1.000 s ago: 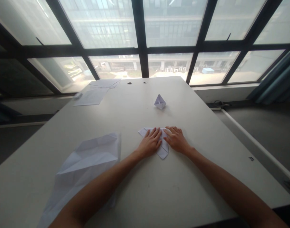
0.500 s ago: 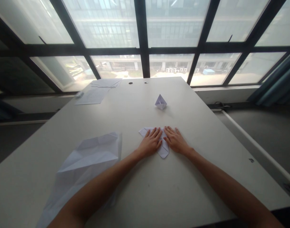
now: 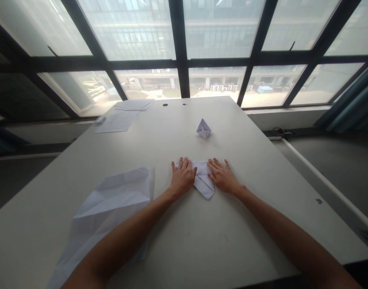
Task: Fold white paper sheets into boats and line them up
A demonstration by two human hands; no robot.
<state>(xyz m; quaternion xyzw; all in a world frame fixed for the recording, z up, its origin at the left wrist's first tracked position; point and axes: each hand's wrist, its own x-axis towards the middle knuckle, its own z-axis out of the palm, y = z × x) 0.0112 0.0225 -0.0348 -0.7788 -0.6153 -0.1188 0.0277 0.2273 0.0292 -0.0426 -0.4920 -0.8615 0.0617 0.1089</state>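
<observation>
A folded white sheet of paper (image 3: 203,185) lies flat on the table, with a crease running slantwise across it and a blunt corner pointing toward me. My left hand (image 3: 183,176) rests flat on its left part, fingers spread and hiding that side. On the right edge lies my right hand (image 3: 221,175), its fingers stretched out and pressing the paper down. Beyond both hands stands a small folded paper boat (image 3: 203,129), upright with a pointed peak.
A large creased sheet of paper (image 3: 111,204) lies on the left of the white table (image 3: 250,241), partly under my left forearm. Several flat sheets (image 3: 117,121) are at the far left corner. Windows (image 3: 217,32) rise beyond the far edge.
My left hand has slid left across the folded paper, with its fingers spreading, so more of the paper's middle shows. My right hand has stayed nearly in place.
</observation>
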